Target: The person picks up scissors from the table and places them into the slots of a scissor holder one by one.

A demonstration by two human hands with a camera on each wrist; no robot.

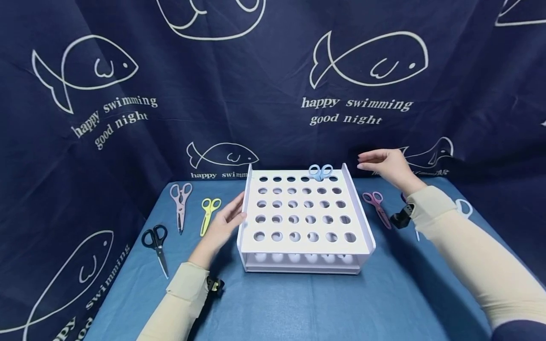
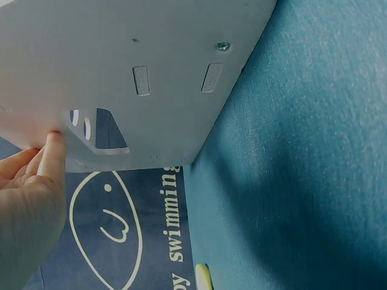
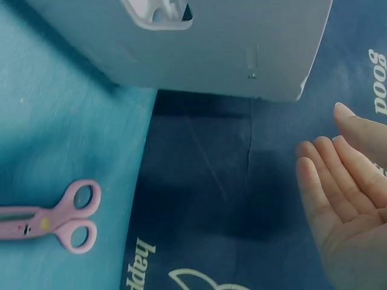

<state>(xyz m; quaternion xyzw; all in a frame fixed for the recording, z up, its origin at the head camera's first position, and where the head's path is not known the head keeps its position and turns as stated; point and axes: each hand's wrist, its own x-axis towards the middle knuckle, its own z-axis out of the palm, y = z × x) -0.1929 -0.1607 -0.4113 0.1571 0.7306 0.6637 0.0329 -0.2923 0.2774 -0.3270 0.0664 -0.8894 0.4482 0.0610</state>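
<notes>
A white rack [image 1: 298, 212] with rows of round holes stands in the middle of the table. Light blue scissors [image 1: 321, 172] sit in its back row, handles up. My left hand [image 1: 221, 232] touches the rack's left side panel; the left wrist view shows its fingertips against the white panel [image 2: 163, 115]. Off the rack's back right corner, my right hand [image 1: 387, 166] is raised with fingers extended and holds nothing. Below it lie pink scissors [image 1: 377, 208], also visible in the right wrist view. White-handled scissors [image 1: 464, 208] are partly hidden behind the right forearm.
Left of the rack lie pale purple scissors [image 1: 181, 206], yellow scissors [image 1: 208, 215] and black scissors [image 1: 156, 246]. The table has a blue cloth [image 1: 307, 308]. A dark blue curtain [image 1: 273, 109] with fish drawings hangs right behind the table.
</notes>
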